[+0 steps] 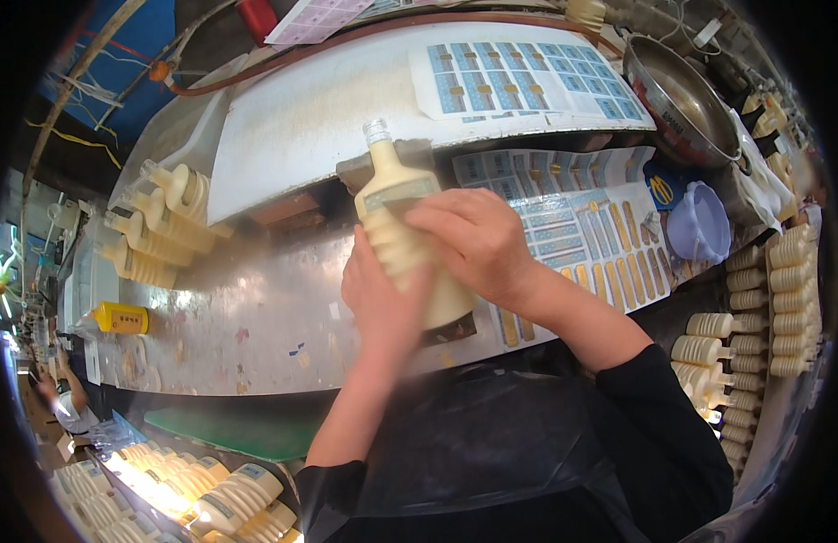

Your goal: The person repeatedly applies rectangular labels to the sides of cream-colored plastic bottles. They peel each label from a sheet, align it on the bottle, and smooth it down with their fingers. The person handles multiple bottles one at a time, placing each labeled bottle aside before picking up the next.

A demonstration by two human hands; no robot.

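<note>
A cream-coloured bottle (403,194) with a ribbed body and a clear glass neck lies tilted on a dark support, neck pointing away from me. A blue-grey label band crosses its shoulder. My left hand (378,288), partly blurred, grips the bottle's left side and lower body. My right hand (478,237) is closed in a pinch over the upper body, holding a small brownish flat piece (399,210) against the bottle just below the label band. The bottle's lower right side is partly covered by my right wrist and hand.
Sheets of blue and gold labels (609,244) lie right of the bottle; another label sheet (491,77) rests on the white board (319,90). Cream bottles (170,222) stand left, with more stacked lower left and right. A yellow container (120,319), lilac basket (698,224) and large pan (681,90) flank the metal table.
</note>
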